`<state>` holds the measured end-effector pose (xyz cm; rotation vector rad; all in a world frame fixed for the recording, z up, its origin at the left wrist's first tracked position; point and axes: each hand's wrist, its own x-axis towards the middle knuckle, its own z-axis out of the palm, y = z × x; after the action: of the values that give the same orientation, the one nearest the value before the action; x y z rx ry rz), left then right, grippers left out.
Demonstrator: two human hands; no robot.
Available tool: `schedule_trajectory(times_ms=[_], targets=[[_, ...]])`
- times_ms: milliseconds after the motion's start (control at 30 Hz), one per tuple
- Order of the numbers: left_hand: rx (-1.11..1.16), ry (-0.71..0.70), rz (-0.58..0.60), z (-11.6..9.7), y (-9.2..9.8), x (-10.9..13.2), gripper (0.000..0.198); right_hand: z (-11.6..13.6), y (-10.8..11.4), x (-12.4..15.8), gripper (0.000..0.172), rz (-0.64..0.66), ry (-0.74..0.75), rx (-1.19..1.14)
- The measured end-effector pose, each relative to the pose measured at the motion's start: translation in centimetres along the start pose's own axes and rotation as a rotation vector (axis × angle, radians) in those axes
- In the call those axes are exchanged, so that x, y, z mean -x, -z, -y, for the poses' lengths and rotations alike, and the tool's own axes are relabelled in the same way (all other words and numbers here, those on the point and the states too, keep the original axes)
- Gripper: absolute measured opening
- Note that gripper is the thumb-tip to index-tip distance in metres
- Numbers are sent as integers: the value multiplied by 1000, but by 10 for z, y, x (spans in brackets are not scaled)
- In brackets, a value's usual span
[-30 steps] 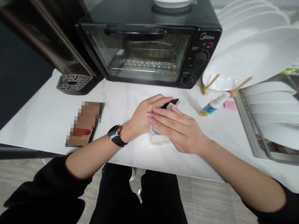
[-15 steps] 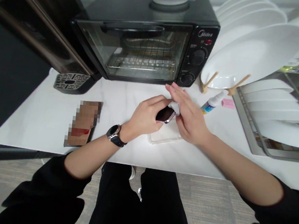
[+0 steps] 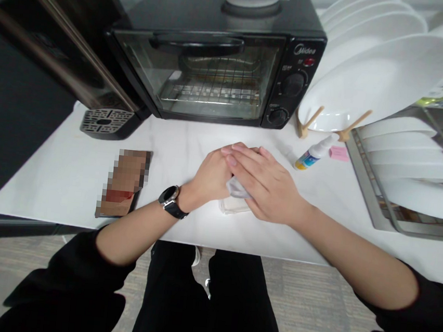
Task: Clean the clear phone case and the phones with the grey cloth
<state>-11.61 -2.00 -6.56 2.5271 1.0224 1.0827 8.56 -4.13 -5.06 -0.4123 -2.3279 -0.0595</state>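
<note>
My left hand [image 3: 213, 173] is wrapped round a phone, which is now almost wholly hidden beneath my right hand. Laid across it, my right hand [image 3: 268, 186] presses a pale grey cloth [image 3: 237, 187] against the phone, its fingertips reaching over the knuckles of my left hand. Below both hands a clear phone case [image 3: 234, 206] lies on the white counter [image 3: 199, 229], partly covered. A small white spray bottle [image 3: 311, 155] with a blue and yellow label stands right of my right hand.
Behind the hands sits a black toaster oven [image 3: 214, 76]. A dark flat device [image 3: 124, 182] with a blurred surface lies at the left, near a drip tray [image 3: 107, 122]. On the right are a large white plate [image 3: 382, 79], a pink note [image 3: 339, 153] and a dish rack [image 3: 367, 201].
My right hand has slid left with the cloth, over the phone and onto my left hand. The phone's dark screen is now covered, and more of the spray bottle shows.
</note>
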Motion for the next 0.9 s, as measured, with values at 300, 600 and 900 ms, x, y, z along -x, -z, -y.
schedule_trajectory(times_ms=[300,600,900], targets=[[3,-49,-44,-15,12,-4,33,-22,-1,6,107,-64,-249,-95],[-5,-64,-26,1,5,1,28,3,-4,2,103,20,-38,-40],[-79,-52,-58,-9,10,-6,45,-23,2,6,104,-32,-87,-31]])
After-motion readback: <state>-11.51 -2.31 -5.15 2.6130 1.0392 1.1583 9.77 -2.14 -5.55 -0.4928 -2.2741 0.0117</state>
